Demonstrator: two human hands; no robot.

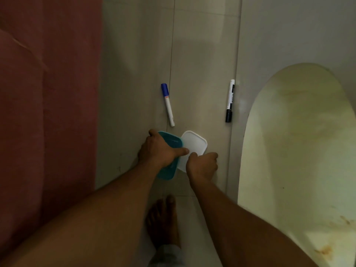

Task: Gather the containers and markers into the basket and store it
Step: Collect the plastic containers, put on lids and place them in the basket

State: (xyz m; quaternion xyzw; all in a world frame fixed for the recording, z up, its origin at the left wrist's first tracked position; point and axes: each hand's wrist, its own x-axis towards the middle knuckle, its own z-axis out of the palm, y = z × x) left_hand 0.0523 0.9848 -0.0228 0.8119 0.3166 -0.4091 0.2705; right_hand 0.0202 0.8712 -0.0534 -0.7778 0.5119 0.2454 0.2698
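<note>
grabbing both containers off the floor, left hand [158,149] fingers wrapped round the teal container [169,157], right hand [202,164] curled on the white container [193,144]; blue marker [168,105] and black marker [230,101] lying beyond, basket nowhere in view, probably needs finding next.

Dim indoor light, brightest on the pale oval surface [300,143] at right, soft focus, perhaps slight edge distortion

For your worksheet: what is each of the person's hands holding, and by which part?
The left hand grips the teal container across its top, thumb over one edge. The right hand holds the white container at its near edge.
</note>
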